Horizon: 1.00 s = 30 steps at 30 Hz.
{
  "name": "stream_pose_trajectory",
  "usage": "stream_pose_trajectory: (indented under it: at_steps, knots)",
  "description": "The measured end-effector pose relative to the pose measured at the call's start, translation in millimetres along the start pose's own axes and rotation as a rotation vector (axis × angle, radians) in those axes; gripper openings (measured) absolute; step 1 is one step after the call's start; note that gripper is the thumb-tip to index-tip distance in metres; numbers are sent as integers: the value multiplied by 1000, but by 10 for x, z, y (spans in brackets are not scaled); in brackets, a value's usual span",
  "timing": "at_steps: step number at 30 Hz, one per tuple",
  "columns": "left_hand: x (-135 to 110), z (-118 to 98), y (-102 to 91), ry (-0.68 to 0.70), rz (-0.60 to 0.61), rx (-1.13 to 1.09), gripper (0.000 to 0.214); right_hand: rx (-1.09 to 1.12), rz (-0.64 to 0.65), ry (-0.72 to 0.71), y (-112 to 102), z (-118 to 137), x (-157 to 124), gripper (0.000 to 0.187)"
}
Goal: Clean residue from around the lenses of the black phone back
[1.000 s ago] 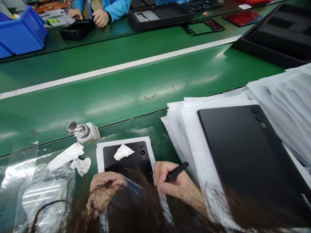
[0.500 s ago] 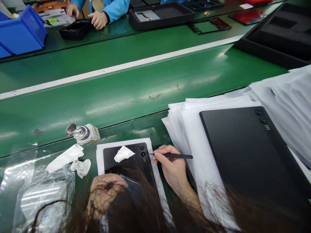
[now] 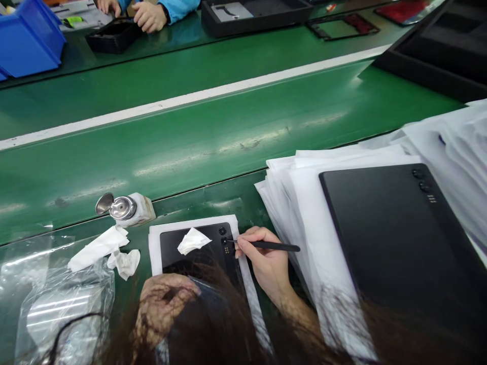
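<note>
Right hand: your right hand [image 3: 268,266] has its grip closed on a black fine-tipped tool [image 3: 266,246], pinched pen-fashion between thumb and fingertips.
Tool axis: the tool lies nearly level, its long axis running left to right, with the fine tip to the left and the blunt end to the right.
Tip to target: the tip sits at the lower camera lens [image 3: 224,240] of the small black tablet [image 3: 171,253]. The lens is just left of your grip, touching the tip or very nearly so.
Tablet position: it lies flat and back-up on a white sheet [image 3: 154,248] on the tabletop. Its long axis runs from you towards the conveyor belt [image 3: 190,132], with the lens corner at far right.
Left hand: your left hand [image 3: 162,304] rests at the tablet's near edge. Hair hangs across it, so you cannot tell whether its grip is closed.
Nearer hand: the right — the left is well back from the lens.
On the tablet: a small folded wipe [image 3: 193,240], left of the lenses and apart from the tip.
Around: a solvent dispenser [image 3: 127,209] and crumpled wipes [image 3: 110,251] to the left, and a large black tablet [image 3: 391,238] on stacked white sheets [image 3: 292,203] to the right.
</note>
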<state>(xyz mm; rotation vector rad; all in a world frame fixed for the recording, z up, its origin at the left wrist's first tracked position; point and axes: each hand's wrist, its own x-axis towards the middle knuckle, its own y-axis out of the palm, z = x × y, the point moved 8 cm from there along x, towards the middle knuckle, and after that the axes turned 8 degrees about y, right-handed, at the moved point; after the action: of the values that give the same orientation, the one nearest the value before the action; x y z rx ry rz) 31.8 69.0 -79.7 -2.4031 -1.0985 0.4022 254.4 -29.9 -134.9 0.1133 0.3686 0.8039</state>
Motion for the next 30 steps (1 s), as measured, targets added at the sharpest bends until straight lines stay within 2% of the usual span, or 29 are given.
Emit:
stream_pose_trajectory:
  at_steps: [12,15,17,19,20,24,27,30]
  knots:
    - [22,-31,-10,16,-9,-51,19,-44,1,8,8,-17,-8,25]
    - [28,-44,-10,17,-9,-52,18,-5,-32,-40,-30,20,-19,22]
    - [45,-84,-26,31,-20,-63,19,7,-79,-123,-123,81,-48,14]
    - [61,-124,-39,46,-29,-99,19,-132,-99,-253,-211,177,-96,9]
    - [66,-137,-48,51,-38,-122,19,-263,-81,-325,-226,225,-123,15]
    - [65,-151,-52,47,-39,-130,18,-793,169,-584,-101,262,-221,49]
    - [56,-108,-29,-24,-22,-153,18,-980,295,-759,9,262,-278,59]
    - [30,-20,-13,-104,-32,-145,18,-1067,296,-871,104,308,-284,58]
